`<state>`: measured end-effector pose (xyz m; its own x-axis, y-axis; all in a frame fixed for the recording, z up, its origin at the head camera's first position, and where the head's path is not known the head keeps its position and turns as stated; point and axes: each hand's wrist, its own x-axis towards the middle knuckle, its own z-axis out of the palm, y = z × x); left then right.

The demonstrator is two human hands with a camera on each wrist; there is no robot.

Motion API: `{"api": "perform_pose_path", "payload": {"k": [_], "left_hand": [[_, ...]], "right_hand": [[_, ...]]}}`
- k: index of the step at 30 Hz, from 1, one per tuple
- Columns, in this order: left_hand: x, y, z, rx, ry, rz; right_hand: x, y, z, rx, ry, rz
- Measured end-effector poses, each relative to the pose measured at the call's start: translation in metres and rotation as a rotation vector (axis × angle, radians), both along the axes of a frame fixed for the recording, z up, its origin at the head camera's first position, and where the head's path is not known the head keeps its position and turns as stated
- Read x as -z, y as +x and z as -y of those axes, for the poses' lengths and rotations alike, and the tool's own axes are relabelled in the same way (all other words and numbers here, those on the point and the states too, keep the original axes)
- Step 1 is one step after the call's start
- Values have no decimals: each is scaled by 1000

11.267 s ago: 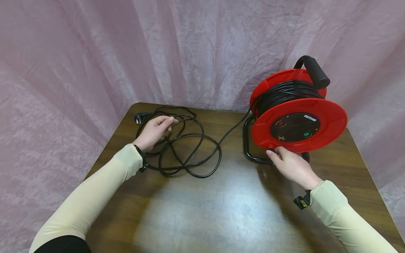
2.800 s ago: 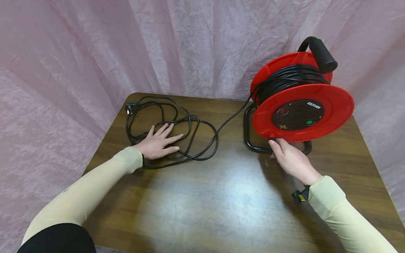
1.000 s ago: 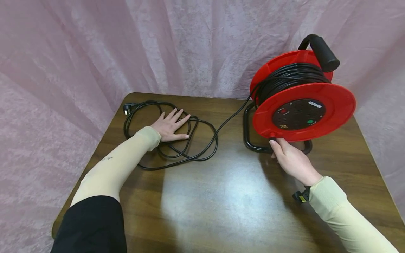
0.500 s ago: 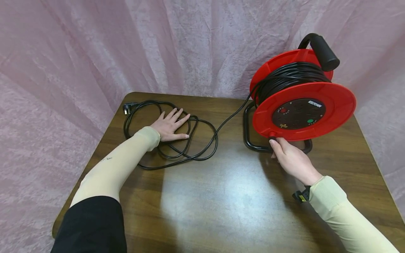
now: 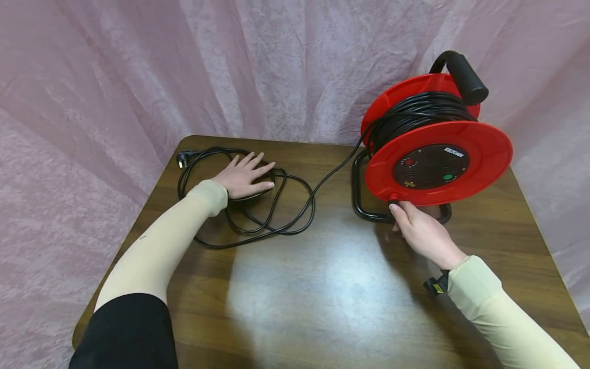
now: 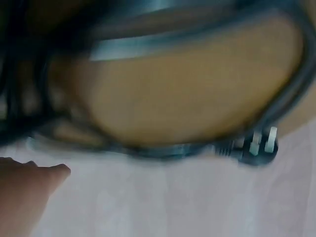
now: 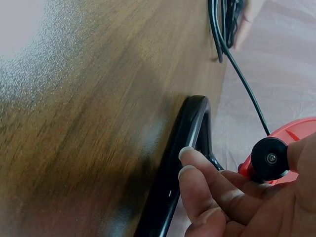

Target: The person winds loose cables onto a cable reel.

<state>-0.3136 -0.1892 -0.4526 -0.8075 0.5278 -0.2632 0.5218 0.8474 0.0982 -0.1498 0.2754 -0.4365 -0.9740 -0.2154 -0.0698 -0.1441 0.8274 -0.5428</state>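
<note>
My left hand (image 5: 244,178) is open with spread fingers, palm down close over the loops of black power cable (image 5: 221,247) at the table's left; a dark shadow shows under it. In the left wrist view the cable is blurred, with a three-pin plug (image 6: 256,149) at its end. My right hand (image 5: 424,230) holds the black crank knob (image 7: 270,159) at the bottom of a red cable reel (image 5: 488,159), thumb and fingers about it. Much cable is wound on the drum, and one strand runs from it down to the loops.
The reel stands on a black tubular frame (image 5: 356,189) with a black carrying handle (image 5: 466,79) on top, at the right of the wooden table (image 5: 318,312). A pink velvet curtain (image 5: 276,66) hangs behind the table.
Earlier my left hand had curled fingers at the cable, then lay spread on the loops; now it is slightly raised and a little farther back. My right hand stays at the knob.
</note>
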Motion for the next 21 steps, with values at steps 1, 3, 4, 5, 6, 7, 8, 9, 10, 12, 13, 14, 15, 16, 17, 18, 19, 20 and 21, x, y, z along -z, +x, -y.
{"api": "perform_pose_path", "payload": {"k": [1,3,4,5,6,7,8,9,10,12,13,14,15,16,17,18,19,20,21], "left_hand": [[-10,-1,0,-4,18,-6],[-34,-1,-2,-13,50,-27],[-46,-1,-2,-15,66,-40],[-59,0,-3,-17,83,-50],[-70,0,-3,-15,96,-64],[-80,2,-3,-10,106,-77],[-90,3,-4,-6,115,-87],[-98,4,-4,3,120,-96],[-105,6,-4,12,126,-103],[-115,8,-4,25,126,-118],[-118,10,-5,33,127,-122],[-119,10,-5,37,127,-126],[-120,12,-5,41,125,-132],[-121,13,-5,40,122,-136],[-120,13,-5,41,121,-138],[-120,14,-5,40,119,-138],[-119,15,-4,42,118,-140],[-119,16,-4,41,117,-142],[-118,16,-4,44,114,-142]], "right_hand": [[0,0,0,-2,0,0],[0,0,0,-5,0,1],[0,-1,0,-7,0,3],[-1,-1,0,-9,-1,3],[-1,-1,0,-11,-1,5],[-1,0,0,-11,-1,7],[-2,1,0,-10,-1,6],[-2,1,1,-8,0,5],[-3,2,1,-6,1,4],[-4,3,1,-1,2,3],[-4,4,1,1,2,2],[-5,5,2,2,3,3],[-5,5,2,2,2,4],[-5,6,3,2,1,6],[-5,6,3,2,0,8],[-5,7,4,2,-1,8],[-5,7,4,2,-2,9],[-5,8,5,2,-3,10],[-5,8,5,2,-5,11]]}}
